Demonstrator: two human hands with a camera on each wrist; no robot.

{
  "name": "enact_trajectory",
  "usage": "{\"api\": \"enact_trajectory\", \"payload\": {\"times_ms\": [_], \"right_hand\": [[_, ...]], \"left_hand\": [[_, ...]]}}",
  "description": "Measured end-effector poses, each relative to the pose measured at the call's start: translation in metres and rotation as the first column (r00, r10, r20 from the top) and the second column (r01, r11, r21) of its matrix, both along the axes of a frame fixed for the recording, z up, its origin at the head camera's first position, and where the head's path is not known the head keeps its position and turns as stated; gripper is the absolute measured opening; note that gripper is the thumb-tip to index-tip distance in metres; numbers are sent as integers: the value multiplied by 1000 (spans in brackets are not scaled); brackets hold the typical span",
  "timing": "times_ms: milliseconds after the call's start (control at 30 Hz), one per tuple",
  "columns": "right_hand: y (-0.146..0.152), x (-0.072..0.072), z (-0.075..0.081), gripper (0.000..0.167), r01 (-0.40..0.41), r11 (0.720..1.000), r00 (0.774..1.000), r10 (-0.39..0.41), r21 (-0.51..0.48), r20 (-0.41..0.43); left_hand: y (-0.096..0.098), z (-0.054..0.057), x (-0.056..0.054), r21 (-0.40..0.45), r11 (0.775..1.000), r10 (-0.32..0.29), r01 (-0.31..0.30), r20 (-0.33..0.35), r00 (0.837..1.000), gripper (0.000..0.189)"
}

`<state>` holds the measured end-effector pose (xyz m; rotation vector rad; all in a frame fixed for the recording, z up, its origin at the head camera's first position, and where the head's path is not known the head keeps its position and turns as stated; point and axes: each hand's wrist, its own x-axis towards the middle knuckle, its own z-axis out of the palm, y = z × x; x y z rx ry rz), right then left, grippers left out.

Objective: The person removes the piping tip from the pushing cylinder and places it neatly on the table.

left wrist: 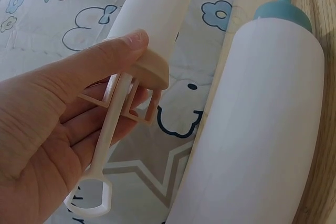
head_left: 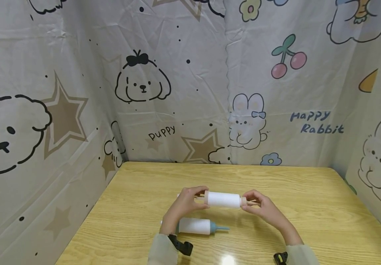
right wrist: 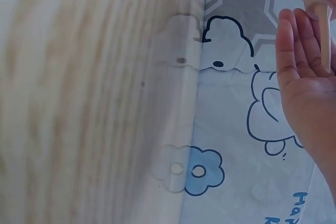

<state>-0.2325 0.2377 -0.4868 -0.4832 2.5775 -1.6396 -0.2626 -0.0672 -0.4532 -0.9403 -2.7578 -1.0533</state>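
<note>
A white syringe (head_left: 224,199) with beige end pieces is held level above the table by both hands. My left hand (head_left: 184,204) grips its beige collar (left wrist: 149,69), thumb on top and fingers beneath. From that end a white plunger rod (left wrist: 111,124) sticks out, finishing in a ring handle. At the other end, my right hand (head_left: 263,209) pinches the beige cap, and the thin nozzle (right wrist: 325,45) passes over the palm. Nearer me, below the held one, lies a second white syringe (head_left: 195,226) with a teal cap and nozzle; my left wrist covers its rear end.
The light wood table (head_left: 144,180) is enclosed at the back and both sides by a printed cloth (head_left: 197,92) with cartoon animals and stars. Each wrist carries a black camera strap, the left one (head_left: 181,246) close to the teal-capped syringe.
</note>
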Motion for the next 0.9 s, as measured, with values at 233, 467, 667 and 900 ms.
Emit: {"api": "enact_trajectory", "payload": {"times_ms": [233, 467, 667, 900], "right_hand": [[-2, 1, -1, 32, 36, 997, 993, -29, 63, -115], [-2, 1, 0, 36, 37, 998, 986, -28, 50, -163], [0, 0, 3, 39, 69, 998, 997, -69, 10, -16], [4, -5, 3, 57, 10, 1000, 989, -7, -25, 147]], "left_hand": [[0, 0, -1, 1, 1000, 4, -4, 0, 1000, 50], [0, -1, -1, 8, 1000, 7, -7, 3, 1000, 50], [-1, -1, -1, 26, 1000, -4, 4, -2, 1000, 50], [-1, 0, 1, 25, 1000, -10, 10, -26, 1000, 50]]}}
